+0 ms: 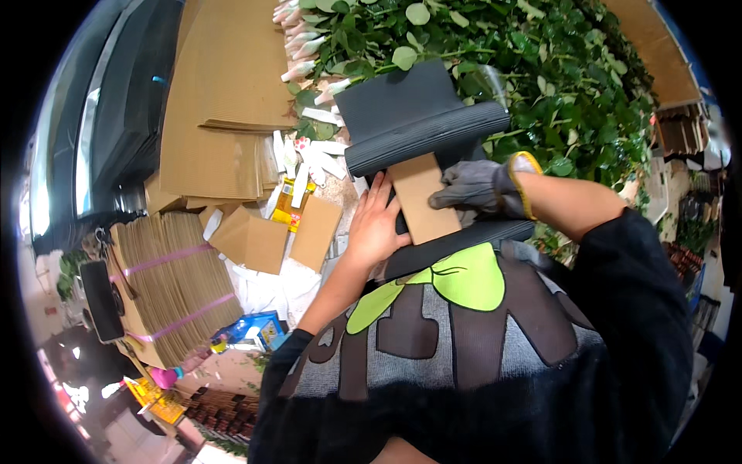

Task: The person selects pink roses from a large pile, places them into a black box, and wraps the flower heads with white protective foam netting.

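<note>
A small tan cardboard piece [421, 203] lies in front of me between dark corrugated sheets. My right hand [475, 189], in a grey glove with a yellow cuff edge, has its bent fingers on the cardboard's right edge. Bare and stretched out, my left hand [376, 224] rests along the left side, its thumb by the cardboard's lower end. Beyond both hands, a black corrugated sheet [425, 139] is curled over into a roll. Another dark strip [464, 243] runs along the near side, close to my apron [433, 325].
Leafy green stems [541, 85] are heaped at the back right, with pale wrapped flower heads [301, 50] at their left. Left of my hands are loose cardboard pieces [315, 232], large cardboard sheets [232, 69], a strapped cardboard stack [174, 271] and a blue package [259, 331].
</note>
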A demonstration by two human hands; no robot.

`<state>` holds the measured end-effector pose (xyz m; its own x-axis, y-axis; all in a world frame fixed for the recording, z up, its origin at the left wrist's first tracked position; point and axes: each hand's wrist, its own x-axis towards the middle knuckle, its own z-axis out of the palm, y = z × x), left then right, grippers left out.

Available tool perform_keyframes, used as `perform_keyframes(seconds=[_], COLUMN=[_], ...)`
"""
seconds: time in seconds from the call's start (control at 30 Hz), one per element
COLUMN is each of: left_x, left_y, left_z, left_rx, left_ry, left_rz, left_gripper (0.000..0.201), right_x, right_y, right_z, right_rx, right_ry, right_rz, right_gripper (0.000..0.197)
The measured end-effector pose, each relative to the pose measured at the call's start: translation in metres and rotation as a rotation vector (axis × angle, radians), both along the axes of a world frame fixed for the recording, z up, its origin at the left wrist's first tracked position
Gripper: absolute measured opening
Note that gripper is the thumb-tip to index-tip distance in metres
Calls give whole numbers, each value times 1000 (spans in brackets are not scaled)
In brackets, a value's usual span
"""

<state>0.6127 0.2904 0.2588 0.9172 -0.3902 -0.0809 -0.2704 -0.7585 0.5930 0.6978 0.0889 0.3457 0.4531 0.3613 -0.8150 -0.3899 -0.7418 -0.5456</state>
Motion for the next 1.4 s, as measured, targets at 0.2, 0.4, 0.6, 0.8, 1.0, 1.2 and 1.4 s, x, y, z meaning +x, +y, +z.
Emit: perform_keyframes(seconds=[0.2,0.4,0.6,0.8,1.0,1.2,1.4], left_x=[-17,-51,-65,-66,-49,11,19], left_y=[17,11,5,-2,22,6,9], left_z=[-13,-38,-48,-62,-14,42,14], left_rx=[-101,-706,-500,-836,-518,-69,46], left_ry=[-82,422,292,292,384,30,85], left_rz=[109,775,624,656,810,-96,-246], left_gripper=[58,32,18,19,23,92,101], right_x=[4,13,17,15,17,26,7], right_y=[-3,10,17,17,13,13,35], right_z=[-26,-24,-19,-20,-24,-16,12], right_rx=[-145,-232,-214,-218,-176,-159,-228], right_ry=[-223,-314,-263,-196,-61,122,-518], right_rz=[392,641,701,555,434,430,1139], right_gripper=[35,44,47,42,38,53,32])
